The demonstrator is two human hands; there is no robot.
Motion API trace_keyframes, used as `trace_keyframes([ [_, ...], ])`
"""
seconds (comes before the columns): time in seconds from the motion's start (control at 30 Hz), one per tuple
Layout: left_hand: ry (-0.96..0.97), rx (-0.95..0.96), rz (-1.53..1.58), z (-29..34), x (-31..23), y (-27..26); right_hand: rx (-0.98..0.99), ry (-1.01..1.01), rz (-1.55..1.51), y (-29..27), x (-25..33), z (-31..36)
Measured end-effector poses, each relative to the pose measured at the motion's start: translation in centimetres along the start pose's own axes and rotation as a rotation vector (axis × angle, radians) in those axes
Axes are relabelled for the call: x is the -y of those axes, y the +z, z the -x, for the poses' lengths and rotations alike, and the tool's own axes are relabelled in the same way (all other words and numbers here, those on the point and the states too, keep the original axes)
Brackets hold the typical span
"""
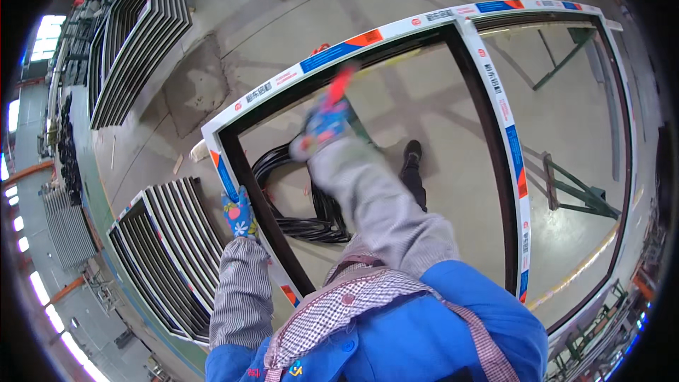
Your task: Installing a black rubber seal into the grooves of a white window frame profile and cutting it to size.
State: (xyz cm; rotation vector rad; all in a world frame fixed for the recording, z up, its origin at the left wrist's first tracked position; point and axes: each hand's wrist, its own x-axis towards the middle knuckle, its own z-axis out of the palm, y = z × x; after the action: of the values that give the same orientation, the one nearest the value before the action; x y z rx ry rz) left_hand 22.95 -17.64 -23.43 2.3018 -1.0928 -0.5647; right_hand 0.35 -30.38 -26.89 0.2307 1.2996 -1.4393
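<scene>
A large two-bay window frame (506, 117), dark inside and covered with white, blue and orange film, stretches out in front of me. My left hand (239, 213), in a blue flowered glove, is closed on its left bar. My right hand (325, 127), gloved alike, is over the left bay opening and closed round a red tool (341, 85). Motion smears that tool, so its kind cannot be told. Its tip points toward the far bar. A coil of black strip (318, 201) shows through the left bay, partly hidden by my right arm.
Stacked frames stand at the lower left (166, 247) and upper left (138, 42). A green metal stand (580, 194) shows through the right bay. My dark shoe (412, 152) is on the grey floor, seen through the left bay.
</scene>
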Motion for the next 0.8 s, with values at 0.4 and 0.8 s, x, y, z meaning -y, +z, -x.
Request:
trace_keyframes([
  [0.4,0.143,0.108,-0.070,0.4,1.3,-1.4,0.308,-0.038,0.334,-5.4,-3.8,1.2],
  [0.8,0.278,0.018,-0.120,1.0,-1.1,-0.7,0.151,0.116,-0.007,-0.6,-7.8,3.9],
])
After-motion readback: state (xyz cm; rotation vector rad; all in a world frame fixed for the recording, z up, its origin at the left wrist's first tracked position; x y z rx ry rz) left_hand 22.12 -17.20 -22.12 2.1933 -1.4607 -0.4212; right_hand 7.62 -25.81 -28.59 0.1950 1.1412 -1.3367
